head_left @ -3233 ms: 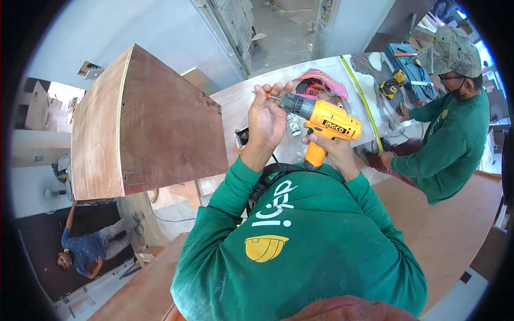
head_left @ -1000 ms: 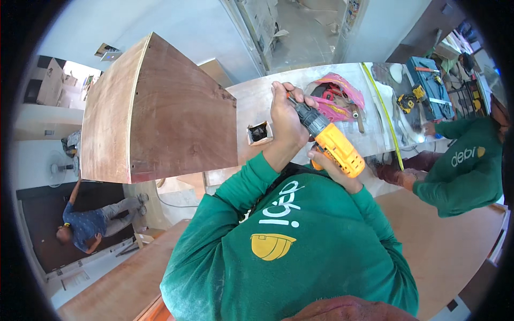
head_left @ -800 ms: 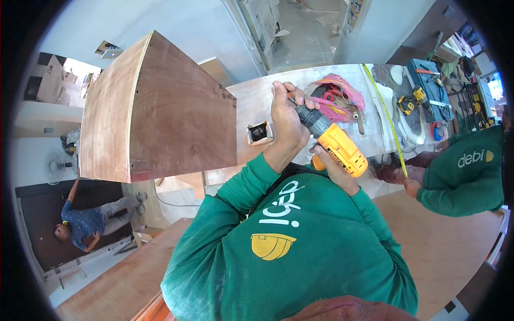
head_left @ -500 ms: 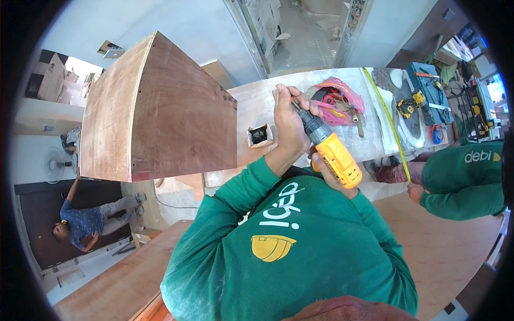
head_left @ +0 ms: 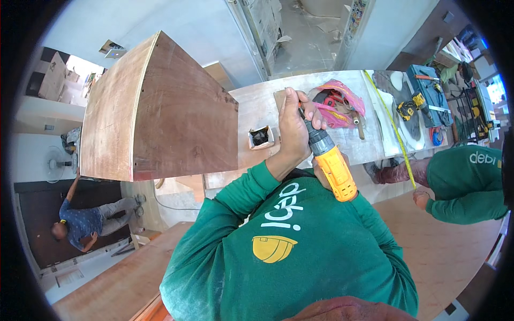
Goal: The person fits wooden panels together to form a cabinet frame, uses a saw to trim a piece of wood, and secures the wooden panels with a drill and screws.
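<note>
Cordless drill [head_left: 336,172], held two-handed near the worktable [head_left: 257,102] edge.
Left hand [head_left: 295,128] curls around the chuck [head_left: 320,140]; right hand [head_left: 319,173], partly hidden behind the yellow housing, grasps the tool.

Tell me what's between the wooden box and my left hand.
The head view shows a small open carton with dark contents on the table between the wooden box and your left hand.

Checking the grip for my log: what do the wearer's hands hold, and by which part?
A drill: the left hand at its front end, by the chuck; the right hand, partly hidden behind it, seemingly on the handle.
</note>
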A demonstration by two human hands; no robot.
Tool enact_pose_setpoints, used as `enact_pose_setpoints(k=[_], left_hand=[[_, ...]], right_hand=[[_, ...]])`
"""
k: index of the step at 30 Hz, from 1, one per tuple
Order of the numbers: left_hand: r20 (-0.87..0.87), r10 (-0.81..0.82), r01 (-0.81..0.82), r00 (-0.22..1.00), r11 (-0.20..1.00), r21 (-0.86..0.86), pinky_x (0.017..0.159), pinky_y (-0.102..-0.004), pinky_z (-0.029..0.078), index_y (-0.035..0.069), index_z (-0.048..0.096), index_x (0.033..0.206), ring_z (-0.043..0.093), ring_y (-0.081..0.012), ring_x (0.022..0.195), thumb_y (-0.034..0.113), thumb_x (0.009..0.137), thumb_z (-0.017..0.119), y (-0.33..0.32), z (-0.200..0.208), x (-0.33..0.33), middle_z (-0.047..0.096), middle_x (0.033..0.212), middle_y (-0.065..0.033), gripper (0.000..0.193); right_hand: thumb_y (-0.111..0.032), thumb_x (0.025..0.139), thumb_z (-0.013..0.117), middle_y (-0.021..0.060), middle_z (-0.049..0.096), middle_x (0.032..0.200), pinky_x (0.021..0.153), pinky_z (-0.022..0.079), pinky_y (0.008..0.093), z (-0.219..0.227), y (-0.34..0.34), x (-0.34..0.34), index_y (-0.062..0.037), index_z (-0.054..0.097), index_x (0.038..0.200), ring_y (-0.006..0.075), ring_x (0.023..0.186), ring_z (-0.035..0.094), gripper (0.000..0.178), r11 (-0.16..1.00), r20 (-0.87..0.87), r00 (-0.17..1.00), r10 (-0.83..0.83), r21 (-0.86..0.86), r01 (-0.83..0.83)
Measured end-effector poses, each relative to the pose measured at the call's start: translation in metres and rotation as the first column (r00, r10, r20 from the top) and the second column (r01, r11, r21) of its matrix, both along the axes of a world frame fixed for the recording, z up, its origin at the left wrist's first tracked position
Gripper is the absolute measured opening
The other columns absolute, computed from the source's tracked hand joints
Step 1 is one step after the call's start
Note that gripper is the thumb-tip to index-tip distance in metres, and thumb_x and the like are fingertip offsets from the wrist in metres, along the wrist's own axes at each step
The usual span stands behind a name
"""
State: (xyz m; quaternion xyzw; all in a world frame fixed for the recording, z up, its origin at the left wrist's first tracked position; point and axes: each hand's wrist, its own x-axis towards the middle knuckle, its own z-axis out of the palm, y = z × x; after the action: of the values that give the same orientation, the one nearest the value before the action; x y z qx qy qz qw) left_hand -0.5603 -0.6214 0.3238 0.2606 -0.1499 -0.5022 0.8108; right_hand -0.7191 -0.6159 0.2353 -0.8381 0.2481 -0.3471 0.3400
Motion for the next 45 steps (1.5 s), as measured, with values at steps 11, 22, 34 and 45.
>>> enact_pose_setpoints(k=[11, 22, 34, 45], left_hand=[[0.006, 0.002, -0.002, 1.000, 1.000, -0.016, 0.060, -0.0338, 0.051, 0.013, 0.046, 0.095, 0.047, -0.0123, 0.056, 0.050, 0.112, 0.037, -0.003, -0.002, -0.003, 0.040, 0.070, 0.0012, 0.041], [0.009, -0.070, 0.068, 0.997, 0.984, 0.165, 0.069, -0.0411, 0.058, 0.012, 0.048, 0.094, 0.063, -0.0231, 0.071, 0.048, 0.111, 0.039, 0.004, -0.006, -0.008, 0.057, 0.086, -0.0066, 0.040], [-0.065, 0.023, -0.014, 0.998, 0.991, 0.130, 0.080, -0.0389, 0.051, 0.014, 0.049, 0.093, 0.056, -0.0189, 0.079, 0.045, 0.109, 0.050, 0.007, -0.039, 0.005, 0.054, 0.084, -0.0028, 0.034], [-0.050, -0.070, 0.077, 0.996, 0.982, 0.170, 0.078, -0.0372, 0.052, 0.012, 0.051, 0.090, 0.055, -0.0194, 0.077, 0.039, 0.110, 0.049, 0.008, -0.036, 0.005, 0.055, 0.084, -0.0023, 0.033]], right_hand=[[-0.007, 0.076, 0.074, 0.0142, 0.061, 0.085, 0.063, 0.052, 0.0433, -0.003, -0.001, 0.002, -0.0059, 0.064, 0.094, 0.0367, 0.074, 0.064, 0.021, 1.000, 0.002, 1.000, -0.025, 0.018, 0.025], [-0.011, 0.080, 0.080, 0.0143, 0.061, 0.092, 0.070, 0.053, 0.0419, 0.009, 0.000, 0.004, -0.0062, 0.063, 0.105, 0.0349, 0.081, 0.065, 0.031, 0.992, -0.006, 0.993, -0.121, 0.019, 0.121], [-0.012, 0.087, 0.081, 0.0085, 0.068, 0.118, 0.093, 0.052, 0.0328, 0.018, -0.001, -0.007, -0.0014, 0.063, 0.126, 0.0174, 0.107, 0.066, 0.044, 0.898, 0.355, 0.935, -0.015, 0.415, -0.143], [-0.025, 0.087, 0.080, 0.0110, 0.064, 0.099, 0.082, 0.052, 0.0388, -0.003, -0.001, -0.008, -0.0055, 0.060, 0.112, 0.0288, 0.094, 0.067, 0.037, 0.938, 0.200, 0.979, 0.033, 0.331, -0.099]])
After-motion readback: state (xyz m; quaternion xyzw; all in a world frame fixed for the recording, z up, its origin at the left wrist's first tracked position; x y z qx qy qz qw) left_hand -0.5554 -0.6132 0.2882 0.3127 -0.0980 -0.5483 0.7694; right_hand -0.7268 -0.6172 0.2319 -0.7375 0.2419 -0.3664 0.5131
